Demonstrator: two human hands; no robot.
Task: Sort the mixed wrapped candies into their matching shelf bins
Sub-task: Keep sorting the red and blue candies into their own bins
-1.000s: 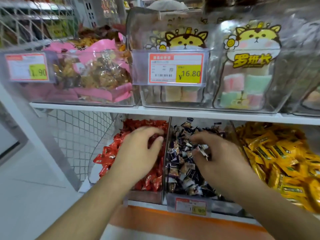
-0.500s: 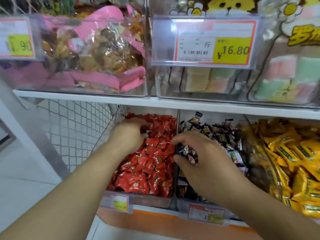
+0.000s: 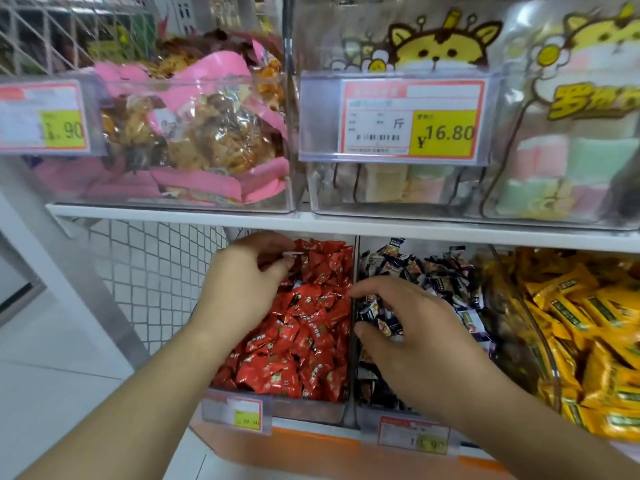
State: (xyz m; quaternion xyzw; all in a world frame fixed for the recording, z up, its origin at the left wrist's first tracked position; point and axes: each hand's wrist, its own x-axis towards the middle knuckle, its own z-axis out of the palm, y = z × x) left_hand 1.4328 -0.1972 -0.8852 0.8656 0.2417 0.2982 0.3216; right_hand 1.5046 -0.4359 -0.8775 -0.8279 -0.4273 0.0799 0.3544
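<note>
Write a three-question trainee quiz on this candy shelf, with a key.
1. True or false: the left hand is over the red candies.
2. Which bin is the right hand in? A) yellow packs B) dark-wrapped candies C) pink bags
3. Fill in: the clear price on the upper tag reads ____.

Key: 1 true. 2 B, the dark-wrapped candies, beside the yellow packs. 3 16.80.
</note>
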